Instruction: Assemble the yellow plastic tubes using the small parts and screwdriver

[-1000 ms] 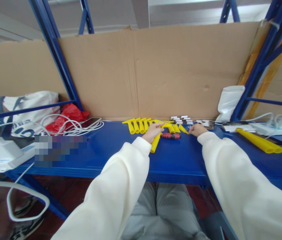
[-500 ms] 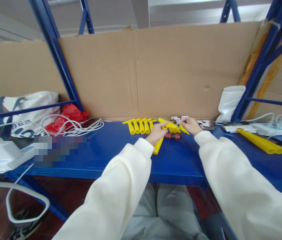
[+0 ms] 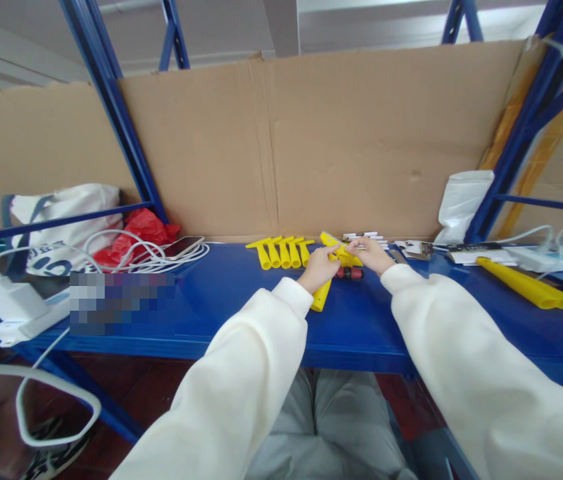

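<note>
My left hand (image 3: 320,269) is closed round a yellow T-shaped plastic handle (image 3: 322,297); its hollow end points toward me. My right hand (image 3: 368,254) meets it at the head, thumb and fingers pinched together; what they hold, if anything, is too small to make out. Under and between the hands lie loose yellow pieces (image 3: 349,259), partly covered. A red and black cylindrical tool (image 3: 352,273) rests just in front of them. To the left, several similar yellow T-shaped handles (image 3: 281,255) stand in a row. Small white and dark strips (image 3: 372,236) lie behind my right hand.
Two long yellow tubes (image 3: 526,283) lie at the right near a white power strip (image 3: 536,259). White cables (image 3: 181,257), a red plastic bag (image 3: 146,230) and a cloth bag (image 3: 71,220) crowd the left. Cardboard (image 3: 341,147) walls off the back of the blue shelf (image 3: 241,307).
My right hand has moved left from the small strips to the head of the yellow handle in my left hand. The left hand keeps its hold.
</note>
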`<state>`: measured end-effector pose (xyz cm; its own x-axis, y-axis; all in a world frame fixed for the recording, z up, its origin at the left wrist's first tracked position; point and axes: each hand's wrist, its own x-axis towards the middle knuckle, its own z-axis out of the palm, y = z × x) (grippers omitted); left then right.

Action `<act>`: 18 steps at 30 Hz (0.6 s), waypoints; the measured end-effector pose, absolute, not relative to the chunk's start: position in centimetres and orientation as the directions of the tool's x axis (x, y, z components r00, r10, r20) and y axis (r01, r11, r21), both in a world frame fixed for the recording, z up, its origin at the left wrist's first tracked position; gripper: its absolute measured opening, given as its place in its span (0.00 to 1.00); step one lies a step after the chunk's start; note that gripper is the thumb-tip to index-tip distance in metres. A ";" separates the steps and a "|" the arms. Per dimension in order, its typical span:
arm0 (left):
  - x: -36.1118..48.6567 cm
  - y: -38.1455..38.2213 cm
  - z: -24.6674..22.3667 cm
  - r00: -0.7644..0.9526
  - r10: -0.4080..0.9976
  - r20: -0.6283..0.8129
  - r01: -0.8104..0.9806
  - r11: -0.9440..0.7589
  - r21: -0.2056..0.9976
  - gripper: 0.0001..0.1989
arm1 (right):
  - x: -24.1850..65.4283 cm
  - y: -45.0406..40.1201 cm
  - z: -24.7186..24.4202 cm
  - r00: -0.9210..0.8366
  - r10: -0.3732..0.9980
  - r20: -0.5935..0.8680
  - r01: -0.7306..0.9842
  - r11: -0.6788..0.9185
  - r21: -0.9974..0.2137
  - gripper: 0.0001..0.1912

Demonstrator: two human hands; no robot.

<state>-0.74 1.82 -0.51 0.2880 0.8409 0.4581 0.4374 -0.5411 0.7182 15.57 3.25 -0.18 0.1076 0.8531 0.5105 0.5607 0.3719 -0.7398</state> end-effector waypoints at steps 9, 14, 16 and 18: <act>-0.7 1.7 -0.5 0.305 0.818 0.487 0.500 -0.573 0.649 0.24 | 15.1 2.7 0.1 0.102 0.902 0.420 0.484 0.324 -0.813 0.05; -0.7 1.9 -0.6 0.300 0.813 0.500 0.489 -0.581 0.651 0.23 | 15.2 3.2 -0.3 0.125 0.901 0.415 0.437 0.325 -0.839 0.05; -0.7 2.0 -0.6 0.296 0.815 0.498 0.479 -0.578 0.661 0.23 | 15.2 3.6 -0.6 0.150 0.896 0.417 0.386 0.336 -0.859 0.06; -0.8 2.0 -0.6 0.287 0.821 0.494 0.463 -0.570 0.679 0.24 | 15.3 4.1 -1.0 0.175 0.894 0.413 0.332 0.342 -0.879 0.09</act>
